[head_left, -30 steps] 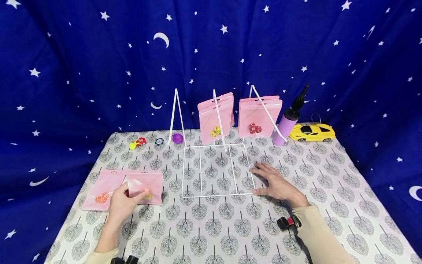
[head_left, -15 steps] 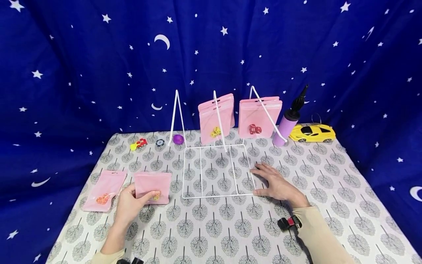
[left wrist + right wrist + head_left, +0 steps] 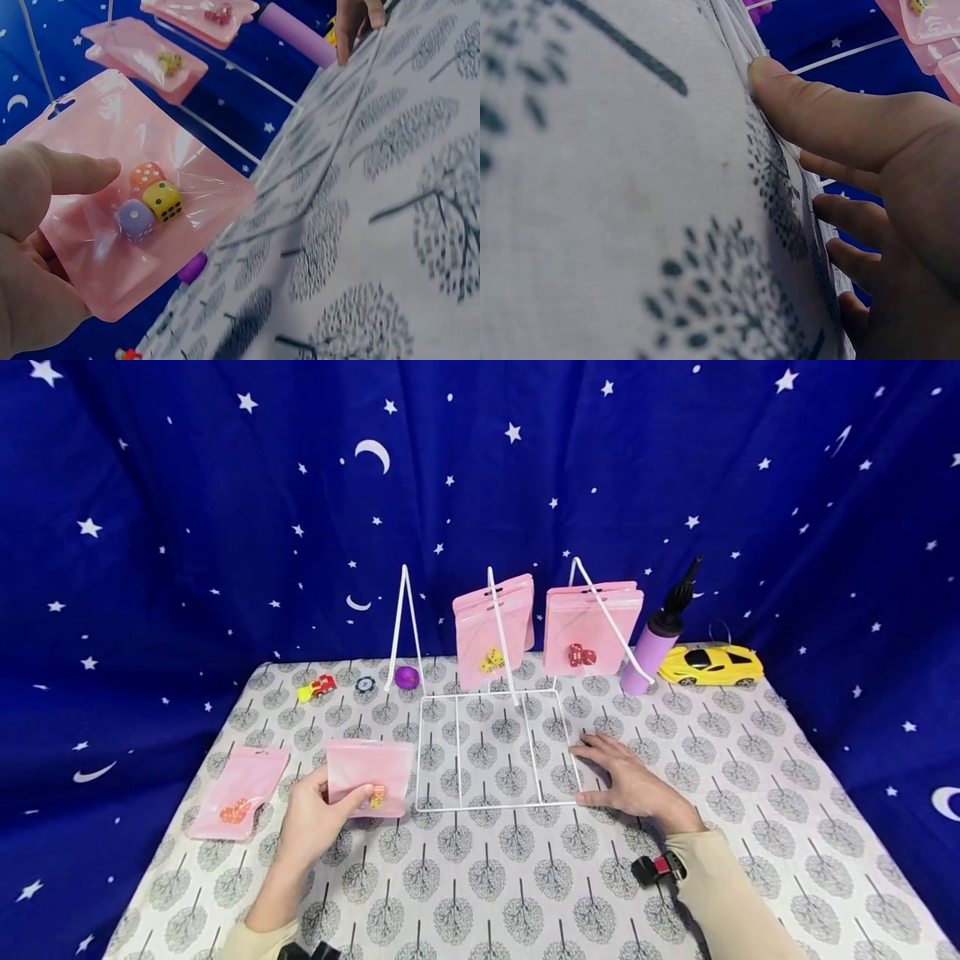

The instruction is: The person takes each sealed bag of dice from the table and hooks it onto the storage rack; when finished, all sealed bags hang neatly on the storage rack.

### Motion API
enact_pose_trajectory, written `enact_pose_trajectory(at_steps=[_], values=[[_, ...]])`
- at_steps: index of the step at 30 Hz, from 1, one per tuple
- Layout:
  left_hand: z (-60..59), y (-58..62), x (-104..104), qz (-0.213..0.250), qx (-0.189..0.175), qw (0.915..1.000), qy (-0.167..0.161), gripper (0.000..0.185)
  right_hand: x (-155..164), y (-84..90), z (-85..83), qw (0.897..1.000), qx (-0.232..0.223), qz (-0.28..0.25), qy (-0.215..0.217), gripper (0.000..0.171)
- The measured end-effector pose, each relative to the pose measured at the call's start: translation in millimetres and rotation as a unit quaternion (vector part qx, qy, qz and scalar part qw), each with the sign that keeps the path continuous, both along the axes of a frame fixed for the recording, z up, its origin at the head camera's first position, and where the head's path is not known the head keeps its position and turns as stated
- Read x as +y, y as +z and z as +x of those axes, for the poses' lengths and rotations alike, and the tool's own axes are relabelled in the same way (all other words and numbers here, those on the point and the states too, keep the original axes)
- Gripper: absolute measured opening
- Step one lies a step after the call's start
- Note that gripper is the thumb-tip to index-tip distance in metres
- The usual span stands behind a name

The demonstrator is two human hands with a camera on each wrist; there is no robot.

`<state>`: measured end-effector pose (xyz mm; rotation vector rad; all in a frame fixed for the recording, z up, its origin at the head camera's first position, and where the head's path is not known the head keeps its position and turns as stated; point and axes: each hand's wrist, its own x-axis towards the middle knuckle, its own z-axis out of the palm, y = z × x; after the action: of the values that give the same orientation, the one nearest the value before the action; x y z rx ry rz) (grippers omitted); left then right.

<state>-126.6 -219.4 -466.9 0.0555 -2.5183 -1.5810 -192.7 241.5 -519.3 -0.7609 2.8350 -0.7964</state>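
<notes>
My left hand [image 3: 318,814] pinches a pink zip bag [image 3: 369,760] between thumb and fingers, just left of the white wire rack [image 3: 495,807]. Through its clear front, the left wrist view shows three dice: orange, yellow [image 3: 163,201] and purple. The bag's hanging slot is at its top edge. At the right side of the rack's base, my right hand [image 3: 630,781] rests with fingers loosely spread, its thumb at the wire. Pink bags with yellow dice [image 3: 480,618] hang on the middle prong, and pink bags with red dice [image 3: 562,627] on the right prong.
Another pink bag [image 3: 247,768] with orange dice lies at the left. Along the back are a red-and-yellow toy [image 3: 317,687], a small round dial-like item [image 3: 364,684], a purple ball [image 3: 407,677], a purple hand pump [image 3: 649,652] and a yellow toy car [image 3: 711,666].
My left hand has carried the pink bag rightward toward the rack, away from the other bag on the table. My right hand has stayed in place.
</notes>
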Motion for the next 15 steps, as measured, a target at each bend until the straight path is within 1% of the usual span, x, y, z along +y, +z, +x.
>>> enact_pose_trajectory(at_steps=[4, 10, 15], values=[[0.9, 7.9, 7.5, 0.008, 0.001, 0.9999, -0.013, 0.035, 0.9, -0.6, -0.4, 1.000, 0.002, 0.001, -0.002, 0.082], [3.2, 17.7, 15.4, 0.022, -0.007, 0.9995, -0.021, 0.035, 1.0, -1.8, -0.2, 1.000, 0.008, 0.001, 0.001, 0.082], [7.8, 26.3, 20.9, 0.029, 0.013, 0.9990, -0.030, 0.034, 0.7, -1.6, 0.4, 1.000, 0.013, -0.004, 0.002, 0.081]])
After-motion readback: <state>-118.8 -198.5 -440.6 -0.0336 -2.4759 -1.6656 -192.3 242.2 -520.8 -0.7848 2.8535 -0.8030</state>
